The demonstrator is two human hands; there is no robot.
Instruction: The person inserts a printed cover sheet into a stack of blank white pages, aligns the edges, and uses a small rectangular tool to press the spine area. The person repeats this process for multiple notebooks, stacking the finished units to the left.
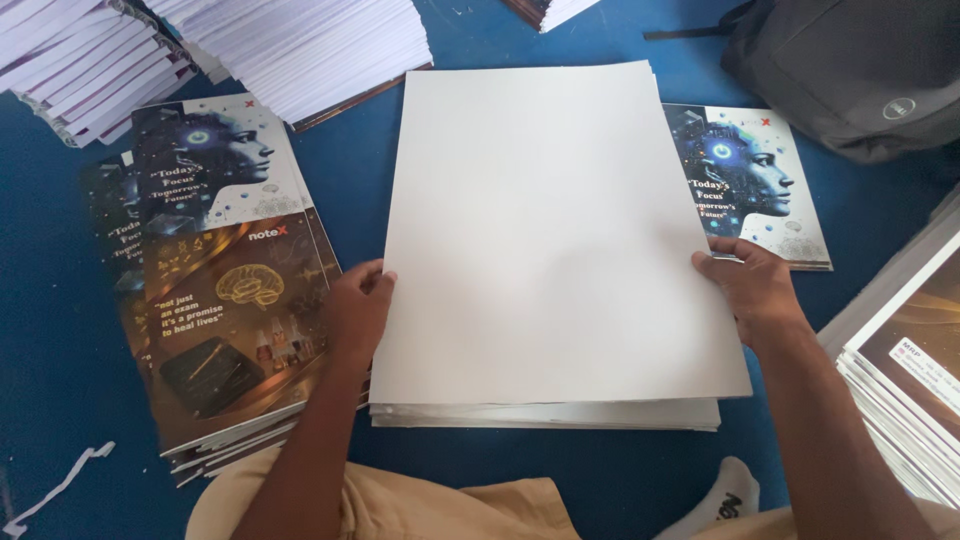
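Gripping the white sheet stack (545, 240), your left hand (356, 308) and right hand (752, 285) pinch opposite edges, squaring it between printed covers (225, 290) on blue floor (60, 330).

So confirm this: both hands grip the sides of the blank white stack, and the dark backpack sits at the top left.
One thing is wrong: the dark backpack sits at the top right, not the top left, as the head view shows. The left hand and right hand do grip the sides of the blank white stack.
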